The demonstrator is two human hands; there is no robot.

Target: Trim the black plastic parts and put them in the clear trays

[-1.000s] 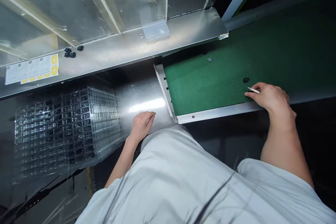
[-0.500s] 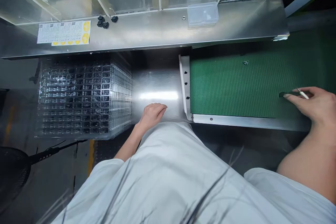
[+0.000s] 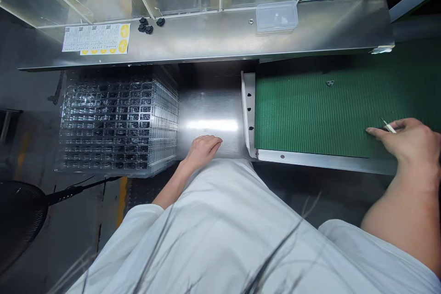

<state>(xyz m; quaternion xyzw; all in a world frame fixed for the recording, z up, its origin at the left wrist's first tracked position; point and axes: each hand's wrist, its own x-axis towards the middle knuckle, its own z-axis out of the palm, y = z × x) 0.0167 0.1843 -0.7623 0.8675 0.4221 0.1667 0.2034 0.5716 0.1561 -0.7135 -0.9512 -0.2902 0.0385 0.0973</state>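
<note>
"How did the left hand lie?"
"Back upward, near the middle, its fingers together and bent, the thumb close to them. The left forearm slanted in from the near left."
"And the right hand?"
"Well out to the right, thumb pointing left, fingers curled in a pinch. The right forearm rose from the near right."

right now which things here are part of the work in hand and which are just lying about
Likely in use: white tool in the right hand; green belt; small piece on it; clear trays.
Seemingly lying about: labels, black knobs, clear box, all on the metal ledge.
</note>
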